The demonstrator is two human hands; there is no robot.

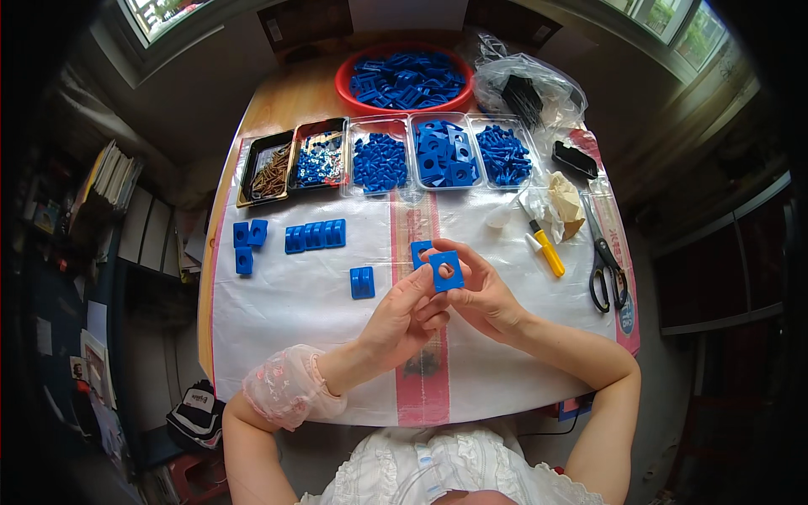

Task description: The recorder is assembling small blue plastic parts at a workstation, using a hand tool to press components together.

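- Left hand (396,316) and right hand (488,296) both grasp 1 blue square piece (447,285), fingers closed on its edges, above the middle of the table (273,94); another blue block (417,249) lies just beyond, partly hidden by it and the fingers;
- Printed characters run down the right border of the white cover (497,379), above a blue oval label (627,318); lettering marks a black-and-white bag (195,417), near left;
- 5 trays (452,187) of small parts stand far, before a red basin (341,87); scissors (600,284) lie right
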